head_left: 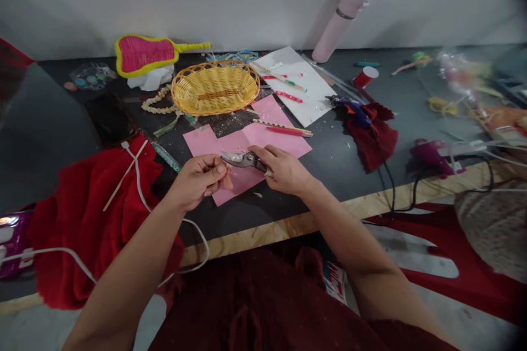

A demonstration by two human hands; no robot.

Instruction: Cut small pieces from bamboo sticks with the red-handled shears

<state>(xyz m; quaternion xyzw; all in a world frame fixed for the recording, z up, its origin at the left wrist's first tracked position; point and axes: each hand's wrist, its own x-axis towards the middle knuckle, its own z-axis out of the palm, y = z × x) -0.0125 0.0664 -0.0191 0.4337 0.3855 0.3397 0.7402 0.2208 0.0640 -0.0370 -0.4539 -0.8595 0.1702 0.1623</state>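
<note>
My right hand (284, 169) is wrapped round the handles of a pair of pruning shears (240, 159), whose blades point left over the pink paper (242, 178). At the blade tips, my left hand (202, 178) is closed in a pinch. What it holds is small, pale and mostly hidden by the fingers. Just beyond the hands lie a red pencil (288, 131) and a black-and-yellow patterned pencil (276, 124), both resting on the pink paper. A yellow wicker basket (216, 88) stands behind the paper.
Red cloth (99, 186) with a white cable lies at the left, near a dark phone (110, 118). White paper (304, 98), a pink bottle (340, 24), a dark red cloth (373, 137) and a purple glue gun (434, 156) are to the right. A pink-and-yellow paddle shape (146, 55) leans behind.
</note>
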